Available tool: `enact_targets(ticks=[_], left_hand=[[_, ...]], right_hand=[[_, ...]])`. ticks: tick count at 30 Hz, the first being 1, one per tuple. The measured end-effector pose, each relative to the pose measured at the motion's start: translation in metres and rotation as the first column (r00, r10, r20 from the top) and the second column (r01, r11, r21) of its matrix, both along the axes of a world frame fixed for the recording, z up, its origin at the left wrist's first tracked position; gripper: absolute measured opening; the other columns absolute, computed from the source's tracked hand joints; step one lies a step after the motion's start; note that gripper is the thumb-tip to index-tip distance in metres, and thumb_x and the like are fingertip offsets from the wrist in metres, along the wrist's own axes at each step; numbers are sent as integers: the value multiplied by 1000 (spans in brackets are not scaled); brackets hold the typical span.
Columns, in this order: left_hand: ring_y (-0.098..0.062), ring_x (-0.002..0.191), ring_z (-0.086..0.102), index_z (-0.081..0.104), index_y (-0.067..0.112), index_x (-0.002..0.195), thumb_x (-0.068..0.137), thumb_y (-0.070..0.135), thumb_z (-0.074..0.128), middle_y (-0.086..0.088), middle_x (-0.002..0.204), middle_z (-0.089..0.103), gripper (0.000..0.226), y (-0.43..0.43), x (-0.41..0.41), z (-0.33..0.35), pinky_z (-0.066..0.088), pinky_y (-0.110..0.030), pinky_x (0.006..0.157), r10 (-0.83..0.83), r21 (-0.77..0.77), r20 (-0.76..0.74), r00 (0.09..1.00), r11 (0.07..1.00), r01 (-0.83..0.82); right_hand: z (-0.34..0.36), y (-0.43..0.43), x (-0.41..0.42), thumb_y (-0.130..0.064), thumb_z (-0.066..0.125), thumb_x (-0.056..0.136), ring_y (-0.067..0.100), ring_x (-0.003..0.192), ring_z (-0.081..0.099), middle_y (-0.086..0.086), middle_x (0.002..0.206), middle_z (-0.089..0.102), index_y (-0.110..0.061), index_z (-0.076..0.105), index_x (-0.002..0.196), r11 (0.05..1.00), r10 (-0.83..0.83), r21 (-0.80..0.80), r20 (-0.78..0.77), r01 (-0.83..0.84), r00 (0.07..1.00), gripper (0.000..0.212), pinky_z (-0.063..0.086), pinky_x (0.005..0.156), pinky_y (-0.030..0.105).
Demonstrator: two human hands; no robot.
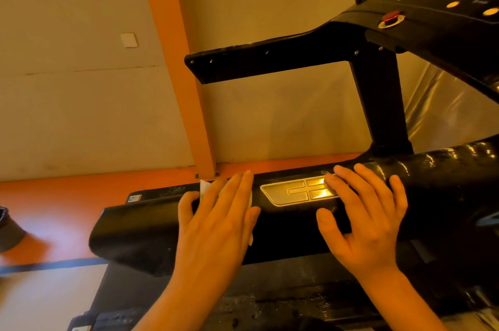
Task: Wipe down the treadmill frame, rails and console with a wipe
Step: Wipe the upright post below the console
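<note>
The wipe (204, 187), likely soft and light, is pressed flat by the left hand (218, 220), fingers (240, 185) straight; the right hand (370, 220) is laid flat, empty.

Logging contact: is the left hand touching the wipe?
Touching. Head view shows the left hand flat on the wipe, its white edges showing beside the fingers.

The left hand (218, 220) and the right hand (370, 220) are both bare, each on a bare forearm (399, 301) that is uncovered down to the lower edge of view. The fingers (348, 182) are slim, with short nails.
</note>
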State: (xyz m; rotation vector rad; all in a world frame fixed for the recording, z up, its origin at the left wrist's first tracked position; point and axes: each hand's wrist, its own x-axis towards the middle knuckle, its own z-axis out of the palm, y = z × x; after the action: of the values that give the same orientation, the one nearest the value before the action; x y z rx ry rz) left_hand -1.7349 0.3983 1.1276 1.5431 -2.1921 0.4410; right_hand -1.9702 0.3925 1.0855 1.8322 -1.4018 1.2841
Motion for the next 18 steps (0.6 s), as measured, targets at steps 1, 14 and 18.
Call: enact_targets(ticks=[1, 14, 18], left_hand=[[-27, 123, 59, 56, 17, 143, 110, 46, 10, -2, 133, 65, 63, 0, -1, -2, 30, -47, 98, 21, 3, -11, 1000, 1000, -21], [-22, 130, 50, 60, 19, 137, 110, 40, 18, -1, 133, 64, 55, 5, -33, -10, 26, -46, 105, 86, -60, -175, 981, 993, -97], [-22, 124, 55, 64, 20, 129, 110, 41, 16, 1, 126, 67, 56, 2, -52, -5, 27, -45, 103, 159, -50, -234, 959, 983, -175]], right_hand=[[1, 1, 0, -41, 55, 95, 25, 136, 49, 5, 134, 63, -14, 69, 123, 1000, 8, 12, 10, -8, 1000, 41, 21, 120, 53], [10, 9, -2, -42, 60, 90, 24, 136, 47, 5, 134, 65, -14, 70, 122, 992, 45, 115, 76, -54, 996, 44, 14, 124, 45], [11, 9, -3, -43, 60, 91, 25, 135, 49, 4, 134, 66, -19, 66, 126, 992, 53, 115, 58, -59, 997, 43, 14, 123, 47]])
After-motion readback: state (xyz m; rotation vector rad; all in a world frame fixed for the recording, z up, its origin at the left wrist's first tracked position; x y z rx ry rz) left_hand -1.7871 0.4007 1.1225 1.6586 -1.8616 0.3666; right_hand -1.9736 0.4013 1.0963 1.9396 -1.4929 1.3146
